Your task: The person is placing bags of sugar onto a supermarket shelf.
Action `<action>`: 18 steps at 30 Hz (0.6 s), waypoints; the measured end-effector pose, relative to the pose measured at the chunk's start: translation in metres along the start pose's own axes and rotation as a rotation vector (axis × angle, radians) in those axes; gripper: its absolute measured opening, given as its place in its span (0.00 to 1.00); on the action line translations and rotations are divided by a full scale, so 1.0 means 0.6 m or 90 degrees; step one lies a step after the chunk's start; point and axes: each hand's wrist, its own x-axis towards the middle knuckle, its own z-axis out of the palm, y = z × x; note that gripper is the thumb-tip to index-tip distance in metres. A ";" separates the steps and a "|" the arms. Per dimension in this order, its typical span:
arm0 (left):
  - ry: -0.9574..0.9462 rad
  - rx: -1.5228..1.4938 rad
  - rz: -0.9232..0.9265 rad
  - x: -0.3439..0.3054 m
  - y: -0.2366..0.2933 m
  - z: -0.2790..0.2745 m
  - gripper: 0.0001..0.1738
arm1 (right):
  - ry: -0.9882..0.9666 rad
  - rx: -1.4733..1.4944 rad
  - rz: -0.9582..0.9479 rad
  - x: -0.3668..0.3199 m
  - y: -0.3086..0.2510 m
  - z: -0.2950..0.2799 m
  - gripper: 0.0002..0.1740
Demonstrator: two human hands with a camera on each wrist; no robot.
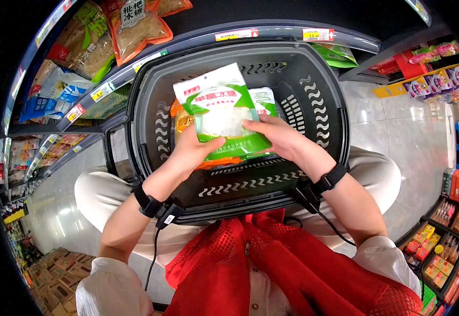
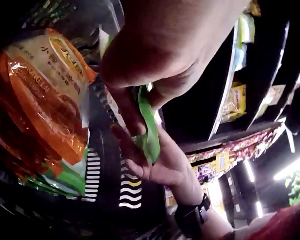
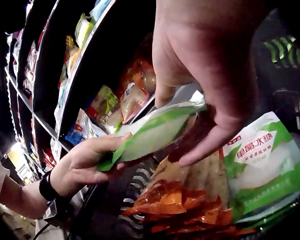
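In the head view, both hands hold a green-and-white bag of rock sugar over a dark grey shopping basket. My left hand grips its lower left corner, thumb lying across the front. At the lower right edge, my right hand pinches it with the thumb on top and the fingers behind. The right wrist view shows the bag tilted, seen from its side. Beneath it in the basket lie another green-and-white rock sugar bag and orange-trimmed bags with brownish contents.
Shelves with price tags run along the far side and left. They carry an orange-edged bag and a blue-and-white bag. On the right stand boxed goods in dark trays. The basket sits between the person's legs.
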 end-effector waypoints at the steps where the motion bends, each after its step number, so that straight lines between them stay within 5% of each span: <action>1: -0.008 -0.032 0.000 0.003 -0.008 -0.001 0.24 | -0.013 0.041 -0.062 0.003 0.002 0.000 0.29; 4: -0.029 0.074 0.148 -0.001 -0.008 0.003 0.25 | -0.024 0.084 -0.185 -0.005 -0.004 0.006 0.24; 7: -0.027 -0.108 0.084 0.009 -0.007 -0.001 0.25 | 0.007 0.052 -0.358 -0.012 -0.013 0.011 0.17; 12: -0.046 -0.548 -0.096 0.035 0.014 -0.005 0.24 | 0.029 0.019 -0.381 -0.008 -0.003 0.007 0.16; 18: -0.039 -0.566 -0.088 0.042 -0.010 -0.008 0.21 | 0.063 -0.141 -0.390 -0.019 -0.007 0.022 0.17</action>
